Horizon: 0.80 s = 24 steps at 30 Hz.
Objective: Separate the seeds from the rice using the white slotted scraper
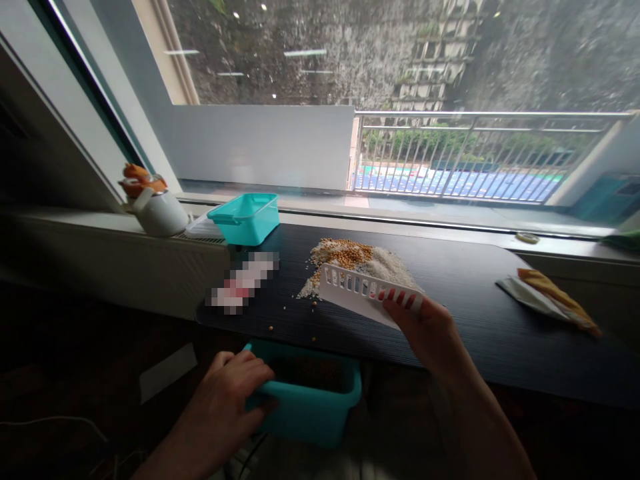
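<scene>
My left hand [235,383] grips the left rim of a turquoise plastic bin [310,410], held just below the table's front edge. Its inside is dark, with what looks like grain at the bottom. In my right hand [425,327] is a flat white plastic strip with a row of slots [355,297], held on edge above the table. Right behind the strip lies a pile of white rice [387,265] mixed with yellow-orange kernels, perhaps corn or soybeans [345,253]. A few loose kernels are scattered on the table between pile and bin.
A second turquoise bin [255,223] stands at the back left of the dark table [475,340]. Near it are a grey-white pot with an orange top [160,210] and a blurred-out item [243,283]. A crumpled orange-and-white packet [555,300] lies right; a tape roll [527,237] sits on the sill.
</scene>
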Motion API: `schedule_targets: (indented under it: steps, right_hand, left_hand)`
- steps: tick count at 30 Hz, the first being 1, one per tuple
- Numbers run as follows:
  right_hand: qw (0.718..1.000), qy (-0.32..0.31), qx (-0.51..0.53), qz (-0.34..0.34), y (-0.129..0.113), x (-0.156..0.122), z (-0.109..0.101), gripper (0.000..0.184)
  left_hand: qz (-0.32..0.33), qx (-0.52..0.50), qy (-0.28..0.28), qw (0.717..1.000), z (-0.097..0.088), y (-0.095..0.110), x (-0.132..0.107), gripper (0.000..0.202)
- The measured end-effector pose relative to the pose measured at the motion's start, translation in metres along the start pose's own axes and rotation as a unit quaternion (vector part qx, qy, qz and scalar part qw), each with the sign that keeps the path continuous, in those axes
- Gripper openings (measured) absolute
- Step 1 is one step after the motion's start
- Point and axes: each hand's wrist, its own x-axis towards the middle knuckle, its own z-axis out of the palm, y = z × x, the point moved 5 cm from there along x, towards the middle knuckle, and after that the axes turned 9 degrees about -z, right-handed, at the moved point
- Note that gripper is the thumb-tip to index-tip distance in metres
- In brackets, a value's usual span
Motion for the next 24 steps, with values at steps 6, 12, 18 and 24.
schedule_targets:
  steps: [6, 12, 18, 24]
  right_hand:
    - [0.999, -0.024, 0.020, -0.002, 0.005, 0.004, 0.011, 0.020]
    - [0.999, -0.025, 0.036, 0.007, 0.000, -0.001, 0.008, 0.015]
    - [0.997, -0.058, 0.042, 0.015, 0.002, -0.004, 0.011, 0.018]
    - [0.986, -0.148, 0.073, 0.007, -0.002, -0.014, 0.018, 0.018]
  left_hand:
    - [0.000, 0.006, 0.012, 1.000, -0.001, -0.001, 0.001, 0.012]
    - [0.005, 0.007, -0.005, 1.000, -0.001, 0.000, 0.001, 0.011]
    - [-0.011, 0.001, -0.021, 1.000, -0.003, 0.001, 0.001, 0.010]
    - [-0.027, 0.001, -0.029, 0.999, -0.005, -0.002, -0.001, 0.011]
